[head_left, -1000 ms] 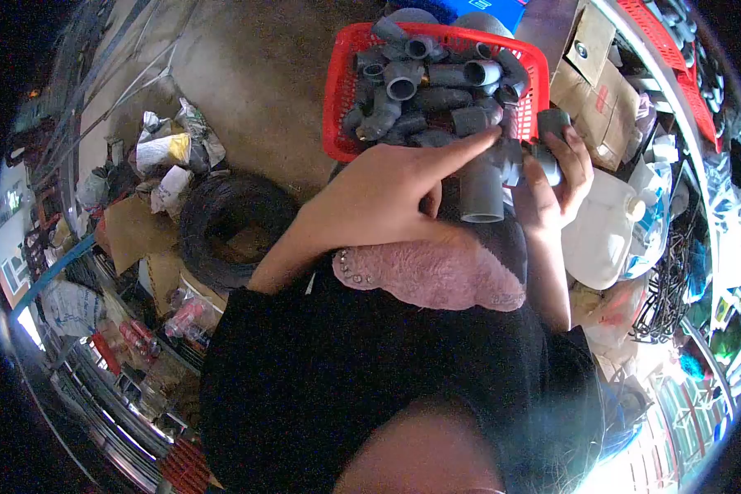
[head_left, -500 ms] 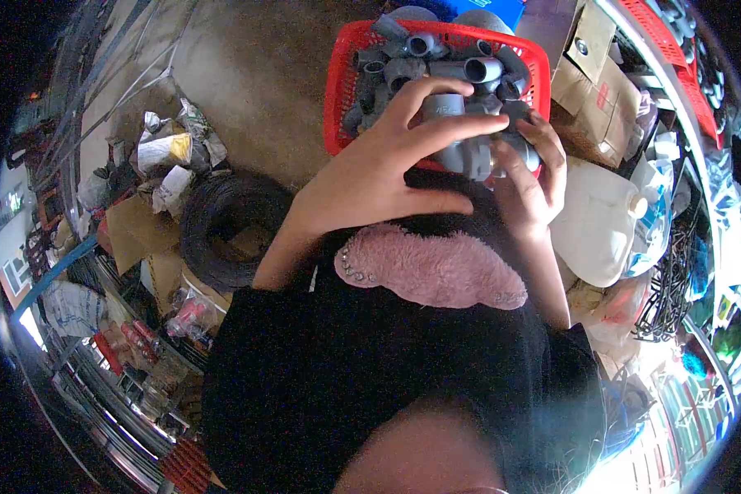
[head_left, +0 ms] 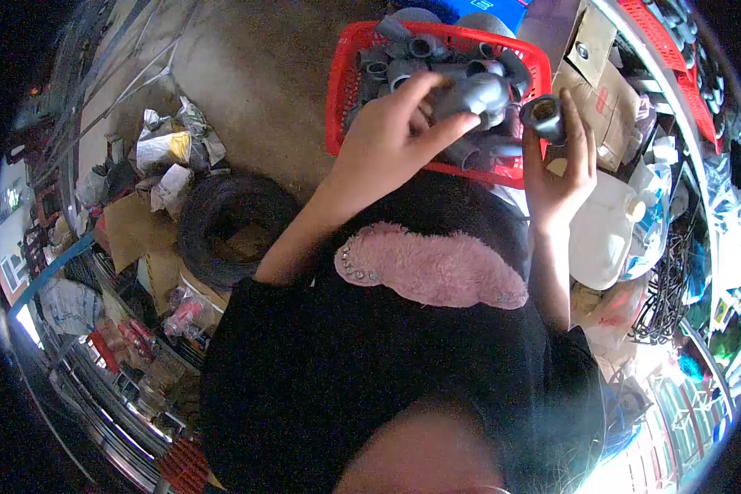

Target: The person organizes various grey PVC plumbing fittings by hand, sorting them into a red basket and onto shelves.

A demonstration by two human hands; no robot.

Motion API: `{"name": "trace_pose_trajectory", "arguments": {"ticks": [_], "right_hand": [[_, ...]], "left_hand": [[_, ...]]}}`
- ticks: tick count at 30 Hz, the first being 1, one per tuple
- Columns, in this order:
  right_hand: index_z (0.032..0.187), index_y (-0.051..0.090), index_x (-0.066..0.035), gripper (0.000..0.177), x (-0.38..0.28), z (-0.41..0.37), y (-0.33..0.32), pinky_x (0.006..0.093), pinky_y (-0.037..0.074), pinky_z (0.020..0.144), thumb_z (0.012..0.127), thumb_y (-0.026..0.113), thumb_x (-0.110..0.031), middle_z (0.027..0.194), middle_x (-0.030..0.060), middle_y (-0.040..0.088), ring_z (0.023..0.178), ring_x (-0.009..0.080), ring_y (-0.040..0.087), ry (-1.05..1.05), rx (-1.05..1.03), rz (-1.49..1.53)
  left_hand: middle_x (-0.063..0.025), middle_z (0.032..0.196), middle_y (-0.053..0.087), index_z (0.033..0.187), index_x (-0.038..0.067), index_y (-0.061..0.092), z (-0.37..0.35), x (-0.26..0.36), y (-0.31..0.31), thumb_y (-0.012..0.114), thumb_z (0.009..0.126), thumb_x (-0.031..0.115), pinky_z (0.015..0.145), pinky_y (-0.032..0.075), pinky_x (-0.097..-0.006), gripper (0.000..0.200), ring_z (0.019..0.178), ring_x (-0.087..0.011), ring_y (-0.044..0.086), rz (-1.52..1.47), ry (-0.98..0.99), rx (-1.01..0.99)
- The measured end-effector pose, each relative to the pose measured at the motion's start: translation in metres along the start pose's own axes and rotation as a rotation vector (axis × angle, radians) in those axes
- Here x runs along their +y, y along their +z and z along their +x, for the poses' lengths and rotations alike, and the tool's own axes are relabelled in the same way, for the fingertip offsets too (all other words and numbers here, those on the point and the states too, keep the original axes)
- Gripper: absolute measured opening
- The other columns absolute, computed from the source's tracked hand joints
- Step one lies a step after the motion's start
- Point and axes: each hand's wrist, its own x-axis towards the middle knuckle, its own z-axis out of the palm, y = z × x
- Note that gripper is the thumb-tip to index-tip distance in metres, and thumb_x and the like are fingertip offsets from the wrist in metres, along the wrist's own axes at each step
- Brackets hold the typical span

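Observation:
A red plastic basket [head_left: 337, 99] full of grey pipe fittings [head_left: 424, 47] is in front of me. Above its near part, my left hand [head_left: 395, 136] grips a grey pipe elbow [head_left: 479, 95] between thumb and fingers; motion blurs it a little. At the basket's right edge my right hand [head_left: 561, 169] holds a small dark grey pipe fitting [head_left: 545, 117], its round opening turned toward me with a brass-coloured inside. The two hands are apart, and each fitting is held above the others.
Right of the basket stand a cardboard box [head_left: 605, 115] and a whitish plastic jug [head_left: 597, 230]. On the left lie a coil of black hose [head_left: 239, 230] and crumpled bags [head_left: 169, 144]. A blue box [head_left: 494, 12] sits behind the basket.
My hands have moved apart. The right hand has shifted right with a small fitting, while the left has turned and closed on an elbow over the basket.

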Motion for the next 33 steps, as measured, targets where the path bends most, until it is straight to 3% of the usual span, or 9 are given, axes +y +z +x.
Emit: {"name": "trace_pose_trajectory", "arguments": {"ticks": [3, 6, 10, 11, 14, 15, 21, 29, 33], "right_hand": [[0.124, 0.058, 0.000, 0.049, 0.001, 0.005, 0.005, 0.0344, 0.054, 0.075, 0.080, 0.075, -0.016, 0.103, 0.0186, 0.066, 0.087, 0.0264, 0.067, 0.178, -0.038, 0.034], [0.124, 0.058, -0.001, 0.050, -0.003, 0.009, 0.005, 0.0334, 0.054, 0.070, 0.080, 0.075, -0.017, 0.105, 0.0193, 0.066, 0.086, 0.0247, 0.068, 0.248, -0.176, 0.024], [0.122, 0.059, 0.000, 0.048, 0.005, 0.005, 0.015, 0.0324, 0.054, 0.061, 0.083, 0.073, -0.023, 0.102, 0.0197, 0.066, 0.072, 0.0258, 0.067, 0.296, -0.309, 0.020], [0.118, 0.061, 0.000, 0.044, 0.004, 0.004, 0.017, 0.0357, 0.054, 0.068, 0.084, 0.071, -0.026, 0.104, 0.0179, 0.065, 0.078, 0.0292, 0.065, 0.299, -0.324, 0.029], [0.115, 0.063, -0.002, 0.038, 0.009, 0.002, 0.027, 0.0396, 0.051, 0.081, 0.084, 0.070, -0.025, 0.109, 0.0151, 0.064, 0.092, 0.0312, 0.062, -0.026, -0.216, -0.282], [0.111, 0.065, -0.005, 0.034, -0.002, 0.003, 0.025, 0.0416, 0.047, 0.090, 0.084, 0.069, -0.024, 0.112, 0.0127, 0.063, 0.103, 0.0323, 0.056, 0.046, -0.226, -0.345], [0.109, 0.067, -0.007, 0.030, -0.020, 0.028, 0.032, 0.0417, 0.046, 0.090, 0.083, 0.070, -0.022, 0.115, 0.0117, 0.062, 0.104, 0.0315, 0.057, -0.151, -0.238, -0.144], [0.104, 0.064, -0.004, 0.030, -0.043, 0.055, 0.120, 0.0474, 0.047, 0.093, 0.086, 0.063, -0.028, 0.117, 0.0159, 0.061, 0.111, 0.0336, 0.057, -0.454, -0.435, 0.161], [0.113, 0.060, -0.003, 0.035, -0.033, 0.071, 0.154, 0.0438, 0.046, 0.094, 0.086, 0.061, -0.027, 0.118, 0.0178, 0.060, 0.110, 0.0342, 0.057, -0.445, -0.958, -0.041]], "left_hand": [[-0.0055, 0.093, 0.065, 0.102, 0.015, 0.068, 0.006, -0.007, 0.007, 0.069, 0.083, 0.024, 0.069, 0.052, -0.0356, 0.020, 0.079, -0.0253, 0.065, 0.601, 0.318, 0.083], [-0.0043, 0.091, 0.066, 0.095, 0.014, 0.070, 0.004, -0.004, 0.001, 0.068, 0.084, 0.023, 0.073, 0.052, -0.0370, 0.014, 0.084, -0.0264, 0.064, 0.575, 0.338, -0.071], [-0.0063, 0.084, 0.065, 0.090, 0.012, 0.069, 0.013, -0.011, -0.028, 0.065, 0.085, 0.026, 0.072, 0.051, -0.0385, 0.015, 0.081, -0.0273, 0.064, 0.529, 0.307, 0.173], [-0.0089, 0.091, 0.065, 0.093, 0.011, 0.069, 0.014, -0.015, -0.039, 0.064, 0.086, 0.025, 0.077, 0.050, -0.0397, 0.016, 0.086, -0.0298, 0.063, 0.558, 0.248, 0.182], [-0.0122, 0.103, 0.065, 0.103, 0.008, 0.067, 0.009, -0.036, -0.066, 0.064, 0.089, 0.024, 0.083, 0.049, -0.0380, 0.021, 0.095, -0.0285, 0.062, 0.819, 0.118, 0.245], [-0.0122, 0.118, 0.061, 0.106, 0.009, 0.067, 0.005, -0.037, -0.071, 0.063, 0.087, 0.018, 0.094, 0.043, -0.0425, 0.021, 0.112, -0.0335, 0.053, 0.906, 0.016, 0.199], [-0.0139, 0.141, 0.042, 0.109, 0.016, 0.069, 0.000, -0.077, -0.061, 0.061, 0.078, 0.010, 0.105, 0.028, -0.0585, 0.033, 0.134, -0.0438, 0.028, 1.151, 0.063, 0.206], [-0.0160, 0.147, 0.036, 0.115, 0.023, 0.068, -0.011, -0.063, -0.051, 0.060, 0.076, 0.008, 0.109, 0.021, -0.0601, 0.042, 0.138, -0.0454, 0.021, 1.069, 0.137, 0.127], [-0.0127, 0.147, 0.038, 0.111, 0.022, 0.069, -0.020, -0.070, -0.046, 0.058, 0.077, 0.006, 0.112, 0.021, -0.0570, 0.039, 0.140, -0.0451, 0.019, 0.933, 0.131, 0.011]]}}
